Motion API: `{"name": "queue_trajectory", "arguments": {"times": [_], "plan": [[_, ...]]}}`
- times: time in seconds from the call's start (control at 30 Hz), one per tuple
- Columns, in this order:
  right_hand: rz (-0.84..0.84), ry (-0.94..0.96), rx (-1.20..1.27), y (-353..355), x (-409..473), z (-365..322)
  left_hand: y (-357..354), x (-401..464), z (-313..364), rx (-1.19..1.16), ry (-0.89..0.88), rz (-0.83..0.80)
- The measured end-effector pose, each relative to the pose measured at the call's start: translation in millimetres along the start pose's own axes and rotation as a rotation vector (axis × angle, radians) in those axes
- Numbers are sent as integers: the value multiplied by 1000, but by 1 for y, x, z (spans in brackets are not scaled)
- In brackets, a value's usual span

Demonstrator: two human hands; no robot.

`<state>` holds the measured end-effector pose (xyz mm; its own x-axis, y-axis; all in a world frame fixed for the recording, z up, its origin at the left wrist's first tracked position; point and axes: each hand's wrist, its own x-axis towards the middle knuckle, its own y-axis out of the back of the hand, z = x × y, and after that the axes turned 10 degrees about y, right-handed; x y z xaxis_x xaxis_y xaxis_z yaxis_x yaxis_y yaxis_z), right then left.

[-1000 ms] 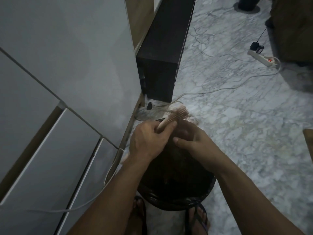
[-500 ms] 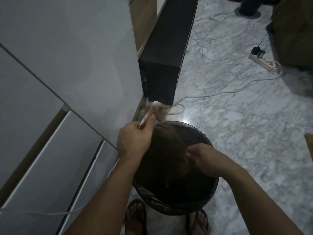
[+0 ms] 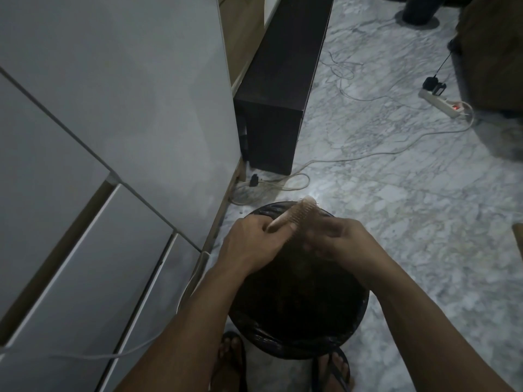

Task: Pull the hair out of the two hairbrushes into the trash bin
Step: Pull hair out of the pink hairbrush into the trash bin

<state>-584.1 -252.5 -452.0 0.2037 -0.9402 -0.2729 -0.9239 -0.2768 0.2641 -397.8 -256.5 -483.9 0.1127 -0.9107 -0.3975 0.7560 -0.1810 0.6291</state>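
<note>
A pale wooden hairbrush [image 3: 300, 212] is held over the round black trash bin [image 3: 353, 329], which is lined with a dark bag. My left hand [image 3: 249, 244] grips the brush by its handle, head pointing away from me. My right hand [image 3: 336, 239] is right beside the brush head, its fingers curled and pinching at the bristles. The hair itself is too dim to make out. Only one brush is in view.
A white cabinet [image 3: 119, 137] stands close on the left, a dark low bench [image 3: 283, 89] beyond it. Cables [image 3: 283, 183] lie on the marble floor behind the bin, and a power strip [image 3: 443, 104] lies far right. My sandalled feet [image 3: 331, 369] flank the bin.
My right hand has risen from low inside the bin back to the brush head. My left hand has swung the brush from the left rim to over the bin's far edge.
</note>
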Motion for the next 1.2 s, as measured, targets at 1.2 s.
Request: {"name": "queue_trajectory", "arguments": {"times": [1.2], "plan": [[-114,-31,-241,11,-3,0,7,0,3,-94,23,215]]}}
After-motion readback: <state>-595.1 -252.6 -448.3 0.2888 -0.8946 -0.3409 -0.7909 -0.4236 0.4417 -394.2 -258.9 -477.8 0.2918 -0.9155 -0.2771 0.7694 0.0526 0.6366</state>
